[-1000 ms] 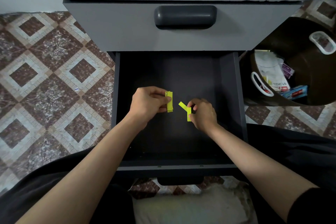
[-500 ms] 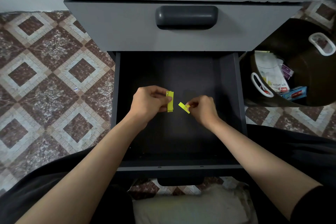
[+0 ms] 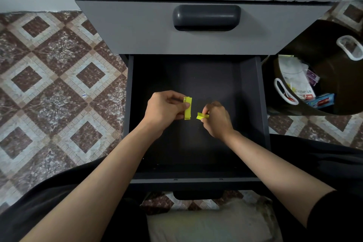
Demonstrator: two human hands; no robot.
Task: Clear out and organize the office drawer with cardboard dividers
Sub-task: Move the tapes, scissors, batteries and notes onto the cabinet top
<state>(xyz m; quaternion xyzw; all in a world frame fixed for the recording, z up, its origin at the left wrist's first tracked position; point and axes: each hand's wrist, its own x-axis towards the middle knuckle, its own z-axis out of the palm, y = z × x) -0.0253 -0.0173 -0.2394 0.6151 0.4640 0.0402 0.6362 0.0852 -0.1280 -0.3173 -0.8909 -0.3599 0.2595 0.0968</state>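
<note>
Though the drawer [image 3: 196,143] looks emptied, progress: the clearing seems all but finished, since its dark floor shows nothing except two yellow bits held above it
Left hand [image 3: 164,109]: at 9 o'clock of the drawer's middle, thumb and curled fingers pinching a folded yellow strip [image 3: 188,108], which stands roughly upright
Right hand [image 3: 217,119]: at 3 o'clock of that strip, fingertips pinching a smaller yellow scrap [image 3: 202,116] that lies crosswise
Gap: the two yellow pieces are near each other but apart
Yellow pieces: paper tabs or sticky flags, I cannot tell which
Tub [image 3: 324,41]: dark, with white handles, on the tiled floor [image 3: 49,84] at 3 o'clock of the drawer; it holds papers and small boxes [image 3: 294,82], probably what came out of the drawer
Upper drawer [image 3: 206,17]: at 12 o'clock, closed
Cardboard dividers: none in view
Done, by my reading: contents removed and gathered in the tub
Left, by my reading: dispose of or set aside the yellow bits, fit dividers into the bare drawer, then sort the tub's items back into compartments, so roughly half the job or more remains
</note>
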